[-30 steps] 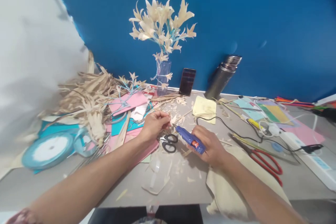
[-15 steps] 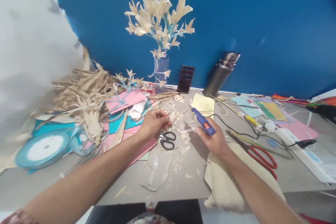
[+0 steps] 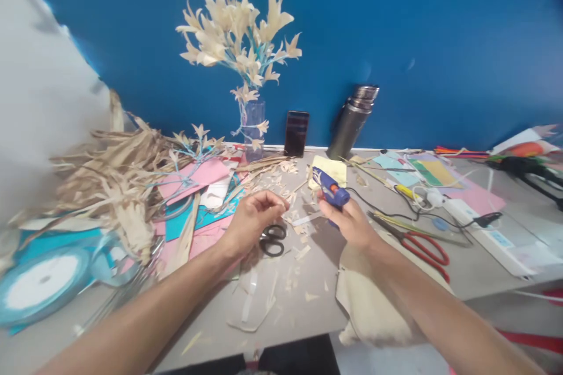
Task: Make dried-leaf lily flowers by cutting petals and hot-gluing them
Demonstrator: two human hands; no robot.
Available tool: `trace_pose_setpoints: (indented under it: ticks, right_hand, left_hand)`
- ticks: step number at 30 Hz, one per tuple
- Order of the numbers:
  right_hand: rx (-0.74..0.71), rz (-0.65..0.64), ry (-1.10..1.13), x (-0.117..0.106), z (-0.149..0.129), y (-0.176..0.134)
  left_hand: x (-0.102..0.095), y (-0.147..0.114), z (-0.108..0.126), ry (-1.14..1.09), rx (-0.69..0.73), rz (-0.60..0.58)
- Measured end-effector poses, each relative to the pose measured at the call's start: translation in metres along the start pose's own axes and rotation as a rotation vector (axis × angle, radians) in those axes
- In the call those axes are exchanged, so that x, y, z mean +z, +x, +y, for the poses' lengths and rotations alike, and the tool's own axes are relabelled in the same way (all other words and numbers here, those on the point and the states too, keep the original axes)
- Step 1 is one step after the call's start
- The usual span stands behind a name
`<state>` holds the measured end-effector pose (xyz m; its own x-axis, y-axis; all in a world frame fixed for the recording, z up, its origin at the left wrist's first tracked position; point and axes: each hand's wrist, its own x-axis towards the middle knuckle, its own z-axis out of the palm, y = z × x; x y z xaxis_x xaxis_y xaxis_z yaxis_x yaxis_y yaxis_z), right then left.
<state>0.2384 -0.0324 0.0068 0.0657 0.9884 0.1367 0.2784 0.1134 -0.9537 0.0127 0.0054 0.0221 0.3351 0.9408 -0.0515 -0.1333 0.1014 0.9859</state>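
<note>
Against a smooth, deep-blue wall (image 3: 417, 23), grey table (image 3: 211, 343) set beneath it; pale wall (image 3: 39, 82) at the left. Tabletop centre littered with cream-coloured scraps. At the back: translucent violet vase (image 3: 254, 140) with pale, pointed flowers (image 3: 233, 26), upright black phone (image 3: 296, 133), tilted dark metal flask (image 3: 353, 123) leaning toward the wall. Left side: heap of dry tan husks (image 3: 109, 164), pink and blue sheets, light-blue ribbon spool (image 3: 41, 287) at the near edge. Right side: red-handled scissors (image 3: 433, 268), white power strip (image 3: 484, 237). Cream cloth (image 3: 373, 299) beneath the right forearm.

Blue glue gun (image 3: 329, 186): held above the table, overlapping a square yellow paper (image 3: 338, 167). Right hand (image 3: 352, 222): fingers wrapped around its body. Left hand (image 3: 257, 218): fingertips drawn together, just beside black-handled scissors (image 3: 272, 238); cannot tell what, if anything, they pinch.
</note>
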Motion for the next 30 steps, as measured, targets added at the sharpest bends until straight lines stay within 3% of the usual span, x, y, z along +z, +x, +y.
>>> trace_pose_setpoints:
  ticks: [6,8,12,15,17,18,20,21,23,26,30]
  right_hand:
    - [-0.046,0.027,0.133,0.039,-0.026,0.009]
    - [-0.026,0.033,0.214,0.052,-0.028,0.011]
    - [0.019,-0.094,0.302,0.058,-0.029,0.012]
    - [-0.035,-0.198,0.229,0.037,-0.033,0.013]
    - [-0.098,-0.317,0.048,0.011,-0.035,0.013]
    - [-0.107,-0.320,-0.134,-0.004,-0.036,0.012]
    - [-0.049,-0.132,-0.594,-0.032,-0.033,0.008]
    - [-0.016,-0.099,-0.791,-0.044,-0.030,0.005]
    - [0.060,-0.135,-1.019,-0.061,-0.022,-0.002]
    - [0.115,-0.268,-1.081,-0.069,-0.008,-0.008]
    - [0.031,-0.349,-1.153,-0.065,-0.001,-0.003]
  left_hand:
    - [0.022,-0.014,-0.006,0.034,0.072,-0.293]
    - [0.025,-0.013,-0.009,0.034,0.035,-0.333]
    - [0.026,-0.012,-0.013,0.059,0.046,-0.330]
    - [0.024,-0.013,-0.010,0.051,0.102,-0.322]
    - [0.023,-0.014,-0.008,0.054,0.162,-0.315]
    - [0.023,-0.014,-0.007,0.062,0.188,-0.311]
    - [0.022,-0.013,-0.006,0.084,0.217,-0.300]
    - [0.022,-0.013,-0.006,0.090,0.222,-0.294]
    - [0.022,-0.012,-0.009,0.086,0.234,-0.290]
    - [0.021,-0.012,-0.012,0.069,0.246,-0.286]
    - [0.021,-0.013,-0.015,0.113,0.254,-0.240]
